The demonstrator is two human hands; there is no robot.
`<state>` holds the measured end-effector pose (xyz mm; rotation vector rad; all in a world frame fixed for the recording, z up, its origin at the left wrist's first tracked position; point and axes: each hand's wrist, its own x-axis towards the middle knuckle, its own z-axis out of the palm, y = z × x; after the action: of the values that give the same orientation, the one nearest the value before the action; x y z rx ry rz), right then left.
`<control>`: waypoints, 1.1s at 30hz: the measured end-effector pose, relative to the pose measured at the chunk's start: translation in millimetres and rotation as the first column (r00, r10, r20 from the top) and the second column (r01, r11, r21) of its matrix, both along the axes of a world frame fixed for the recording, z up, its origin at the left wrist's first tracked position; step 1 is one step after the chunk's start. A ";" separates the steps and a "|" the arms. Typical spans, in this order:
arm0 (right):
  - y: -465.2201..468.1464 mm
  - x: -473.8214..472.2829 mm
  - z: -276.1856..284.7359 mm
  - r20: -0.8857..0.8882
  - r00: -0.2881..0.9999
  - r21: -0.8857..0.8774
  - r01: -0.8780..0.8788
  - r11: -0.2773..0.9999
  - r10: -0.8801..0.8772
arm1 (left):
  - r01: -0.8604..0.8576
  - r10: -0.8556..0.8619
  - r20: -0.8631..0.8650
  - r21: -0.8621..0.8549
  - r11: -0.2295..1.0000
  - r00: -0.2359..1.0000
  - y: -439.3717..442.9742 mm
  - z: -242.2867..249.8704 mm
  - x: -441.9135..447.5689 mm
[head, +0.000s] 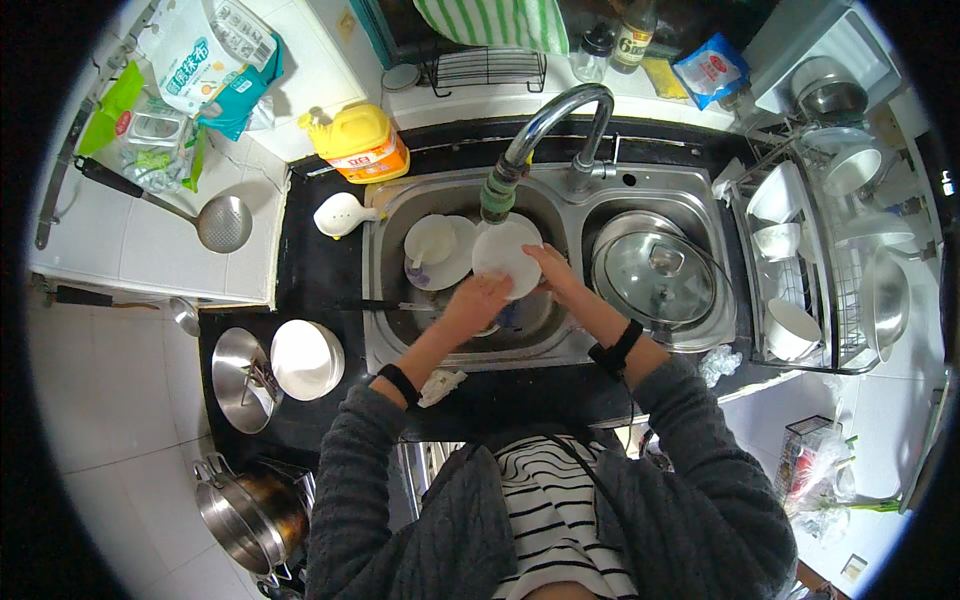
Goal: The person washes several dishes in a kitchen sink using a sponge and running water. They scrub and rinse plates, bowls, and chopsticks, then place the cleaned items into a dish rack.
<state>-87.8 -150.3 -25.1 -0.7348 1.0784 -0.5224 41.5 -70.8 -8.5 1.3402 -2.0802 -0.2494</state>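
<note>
My right hand (553, 270) grips a small white dish (508, 259) at its right rim, over the left basin of a steel double sink (555, 352). My left hand (480, 301) lies at the dish's lower left edge, slightly blurred; whether it grips or only touches it I cannot tell. The chrome faucet (525, 139) ends in a green-wrapped spout just above the dish. Left of the dish, a white bowl (430, 238) and a white plate (455, 271) sit in the basin. A dark knife handle (367, 304) reaches over the basin's left rim.
The right basin holds a glass lid (658, 277) on a pan. Left stand stacked white bowls (304, 360), a steel bowl (244, 380) and a yellow detergent jug (364, 142). A white ladle-like item (345, 215) lies near the sink. A wire dish rack (829, 300) stands right.
</note>
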 end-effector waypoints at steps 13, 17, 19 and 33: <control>-4.0 9.7 -14.9 0.081 0.990 0.027 0.115 0.993 -0.116 | -0.049 0.048 0.055 0.030 0.998 0.997 -4.7 9.0 5.8; 4.5 11.7 -9.4 0.067 0.983 0.060 0.165 0.984 -0.169 | -0.075 0.122 -0.136 0.306 0.949 0.983 -0.4 4.4 6.2; 6.8 2.7 -1.1 0.040 0.995 0.049 0.093 0.994 -0.095 | -0.003 0.017 -0.037 0.359 0.933 0.999 3.4 0.4 6.5; 12.0 5.8 -5.0 0.033 0.989 -0.010 0.143 0.990 -0.142 | -0.092 0.088 0.144 0.026 0.995 0.986 5.4 1.0 5.4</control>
<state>-82.0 -138.2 -30.1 -0.6604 1.1036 -0.6611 46.9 -65.4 -7.6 1.5065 -2.1334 -0.1527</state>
